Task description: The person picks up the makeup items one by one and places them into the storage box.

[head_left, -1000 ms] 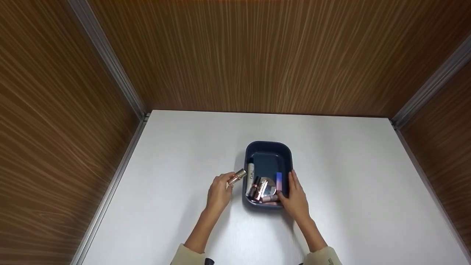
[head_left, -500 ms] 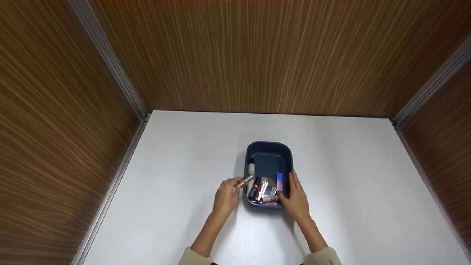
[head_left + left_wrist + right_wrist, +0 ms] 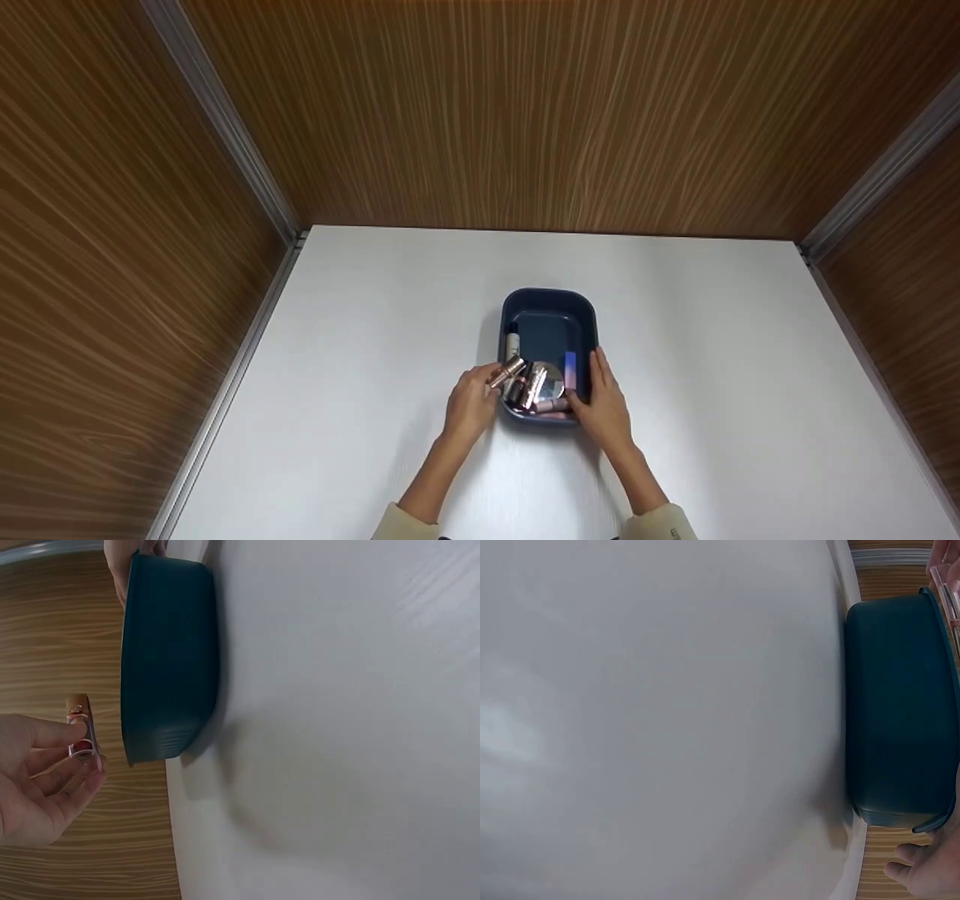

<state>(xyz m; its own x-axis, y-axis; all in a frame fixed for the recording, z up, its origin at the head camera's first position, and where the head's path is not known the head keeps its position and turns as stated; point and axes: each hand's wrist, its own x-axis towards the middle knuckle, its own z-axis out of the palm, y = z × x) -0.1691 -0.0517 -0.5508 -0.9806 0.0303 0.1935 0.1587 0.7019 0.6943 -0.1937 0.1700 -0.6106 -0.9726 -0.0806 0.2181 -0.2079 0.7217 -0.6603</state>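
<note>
My left hand [image 3: 471,405] pinches a slim lipstick tube [image 3: 508,370] with a gold cap over the left rim of a dark blue plastic bin [image 3: 544,334]. In the left wrist view the lipstick tube [image 3: 80,724] has a clear, reddish body, held between thumb and fingers. My right hand [image 3: 606,409] grips the bin's right side, thumb over the rim and fingers along the outer wall. Inside lie a white tube [image 3: 513,345], a purple-blue stick [image 3: 570,370], a shiny round compact [image 3: 553,386] and several small cosmetic tubes, partly overlapping.
The bin stands on a white table [image 3: 405,300]. Brown wood-grain panels [image 3: 540,112] rise behind and at both sides, with grey metal strips [image 3: 217,112] at the corners. The far part of the bin shows its bare floor.
My left hand has moved right with the lipstick tube, from beside the bin to over its left rim, now partly covering the white tube. The right hand and bin have stayed nearly still.
</note>
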